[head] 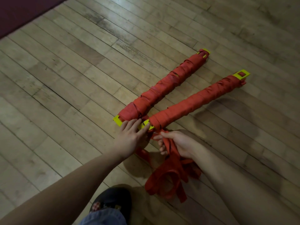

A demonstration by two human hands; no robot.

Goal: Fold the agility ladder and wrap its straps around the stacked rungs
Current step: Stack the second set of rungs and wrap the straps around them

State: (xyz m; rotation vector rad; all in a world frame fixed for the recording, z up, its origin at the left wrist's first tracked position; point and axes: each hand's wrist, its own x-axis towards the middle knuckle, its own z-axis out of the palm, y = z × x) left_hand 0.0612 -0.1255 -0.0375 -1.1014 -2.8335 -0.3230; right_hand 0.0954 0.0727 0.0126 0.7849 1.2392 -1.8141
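two wrapped rung bundles [191, 101] on the wood floor [65, 78], left hand [131, 135] flat and open on the yellow ends, right hand [177, 143] gripping floppy loose straps [168, 181], so I'd grab close to the rungs

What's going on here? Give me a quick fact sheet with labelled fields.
Setting: wooden floor
Left bundle: yellow rungs wrapped in red strap, lying on the floor
Right bundle: also wrapped, lying beside it, near ends close together
Left hand: open, fingers resting on the yellow near ends
Right hand: closed on the loose red strap
Loose strap: hangs in loops below the right hand
Also seen: dark shoe
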